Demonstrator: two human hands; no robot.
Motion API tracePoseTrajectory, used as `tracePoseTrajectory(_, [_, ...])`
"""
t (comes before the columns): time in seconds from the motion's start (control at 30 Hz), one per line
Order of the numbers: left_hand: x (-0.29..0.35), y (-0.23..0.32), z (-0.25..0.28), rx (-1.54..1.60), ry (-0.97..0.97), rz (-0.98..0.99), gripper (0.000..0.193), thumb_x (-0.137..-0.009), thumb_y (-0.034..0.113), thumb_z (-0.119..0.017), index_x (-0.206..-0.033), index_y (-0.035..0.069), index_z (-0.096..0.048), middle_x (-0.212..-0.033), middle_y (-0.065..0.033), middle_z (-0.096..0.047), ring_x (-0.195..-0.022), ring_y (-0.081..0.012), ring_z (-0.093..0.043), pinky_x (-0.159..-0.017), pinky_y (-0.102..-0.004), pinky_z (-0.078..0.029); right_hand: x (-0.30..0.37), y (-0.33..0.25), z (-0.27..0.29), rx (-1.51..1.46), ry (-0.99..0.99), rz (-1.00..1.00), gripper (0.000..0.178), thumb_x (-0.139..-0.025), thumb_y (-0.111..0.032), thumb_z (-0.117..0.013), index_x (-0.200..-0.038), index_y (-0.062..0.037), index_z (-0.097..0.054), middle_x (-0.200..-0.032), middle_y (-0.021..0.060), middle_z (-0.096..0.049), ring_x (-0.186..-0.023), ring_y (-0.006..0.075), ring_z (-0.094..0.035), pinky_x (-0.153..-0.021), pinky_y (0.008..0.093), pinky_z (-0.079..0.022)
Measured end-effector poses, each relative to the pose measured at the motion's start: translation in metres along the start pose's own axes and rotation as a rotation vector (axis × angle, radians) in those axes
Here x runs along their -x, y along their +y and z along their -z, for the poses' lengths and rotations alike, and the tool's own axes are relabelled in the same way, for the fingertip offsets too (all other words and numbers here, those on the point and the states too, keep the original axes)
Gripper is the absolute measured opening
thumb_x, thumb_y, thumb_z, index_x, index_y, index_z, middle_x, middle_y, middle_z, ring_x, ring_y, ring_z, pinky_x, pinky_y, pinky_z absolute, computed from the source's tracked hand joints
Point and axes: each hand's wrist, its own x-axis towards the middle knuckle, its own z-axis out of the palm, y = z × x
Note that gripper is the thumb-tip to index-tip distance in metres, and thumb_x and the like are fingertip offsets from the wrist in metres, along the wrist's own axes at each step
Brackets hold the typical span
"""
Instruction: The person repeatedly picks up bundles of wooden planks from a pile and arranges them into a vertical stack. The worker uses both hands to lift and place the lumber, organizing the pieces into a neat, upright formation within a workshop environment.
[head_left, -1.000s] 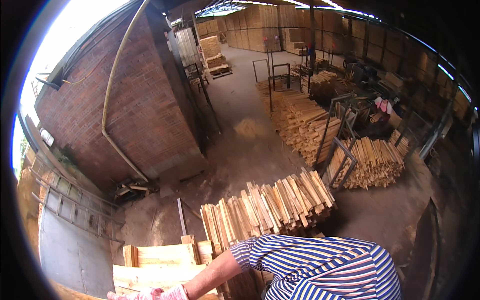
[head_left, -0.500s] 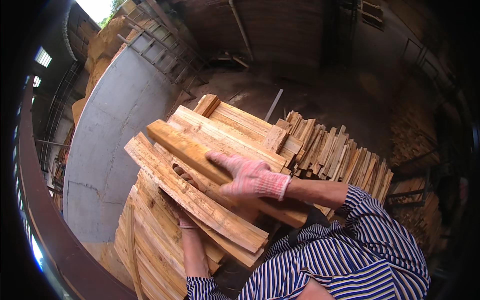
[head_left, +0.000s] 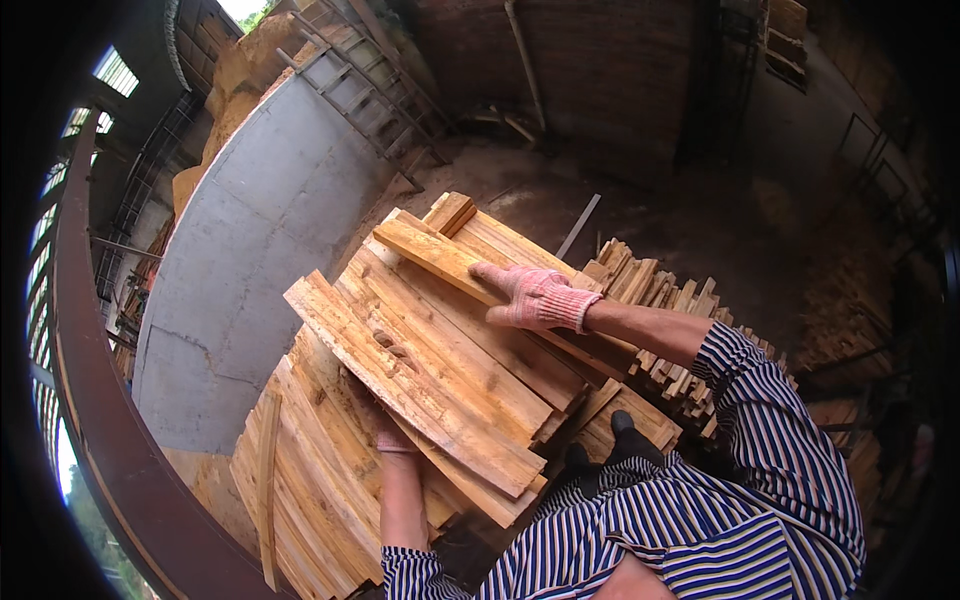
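My right hand (head_left: 535, 297), in a pink and white knit glove, is closed over a thick wooden plank (head_left: 428, 252). The plank lies slantwise along the far side of a broad stack of boards (head_left: 470, 365). A curved rough-edged board (head_left: 400, 385) with a dark knot beside it lies along the stack's near left side. My left hand (head_left: 392, 436), also gloved, reaches under the edge of that board. Its fingers are hidden beneath the wood, so their grip does not show.
More boards (head_left: 315, 465) fan out at lower left, with a thin strip (head_left: 268, 490) across them. Rows of short wood pieces (head_left: 680, 310) stand at right. A grey curved wall (head_left: 250, 240), a ladder (head_left: 360, 90) and a brown metal beam (head_left: 95, 370) border the left. My shoes (head_left: 622, 420) show below.
My right hand has carried the plank away and to the right, across the stack, uncovering the boards beneath. My left hand stays under the curved board. The whole view has shifted a little.
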Motion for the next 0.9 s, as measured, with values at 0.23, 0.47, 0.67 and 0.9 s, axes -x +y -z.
tracePoseTrajectory(0.23, [0.009,0.052,0.095,-0.036,0.041,-0.183,0.066,-0.108,0.048,-0.032,-0.158,0.006,-0.021,-0.158,-0.0112,-0.034,-0.141,-0.0261,-0.038,-0.117,-0.0423,-0.034,-0.028,0.018,0.014,0.0,0.14,0.038,0.068,-0.091,-0.043,-0.061,-0.151,-0.0192,-0.042,-0.128,0.0223,-0.057,-0.119,0.0388,-0.058,-0.096,0.0475,-0.05])
tracePoseTrajectory(0.47, [-0.019,-0.019,-0.04,-0.767,0.176,-0.307,0.053,-0.109,0.021,-0.024,-0.16,0.005,-0.016,-0.15,-0.0082,-0.042,-0.092,-0.0093,-0.051,-0.073,-0.0292,-0.042,-0.03,0.043,-0.004,0.34,0.207,0.02,0.057,-0.103,-0.057,-0.038,-0.13,-0.011,-0.058,-0.122,0.0227,-0.057,-0.107,0.0365,-0.059,-0.095,0.0435,-0.048])
tracePoseTrajectory(0.67, [-0.057,-0.045,-0.07,-0.674,0.313,-0.106,0.053,-0.109,0.013,-0.024,-0.159,0.001,-0.013,-0.158,-0.0124,-0.033,-0.074,-0.0017,-0.047,-0.057,-0.0195,-0.04,0.022,-0.058,-0.006,-0.213,0.063,0.155,0.085,-0.091,-0.067,-0.054,-0.153,-0.0102,-0.038,-0.141,0.0256,-0.05,-0.13,0.0399,-0.051,-0.108,0.0431,-0.042])
tracePoseTrajectory(0.9, [-0.082,-0.042,-0.038,-0.342,0.232,0.124,0.055,-0.109,0.014,-0.025,-0.158,-0.004,-0.008,-0.159,-0.0227,-0.031,-0.066,-0.0029,-0.054,-0.054,-0.0177,-0.05,-0.006,-0.01,0.027,-0.102,0.188,0.006,0.063,-0.09,-0.047,-0.061,-0.144,-0.0177,-0.053,-0.125,0.0171,-0.06,-0.119,0.033,-0.059,-0.097,0.0419,-0.052])
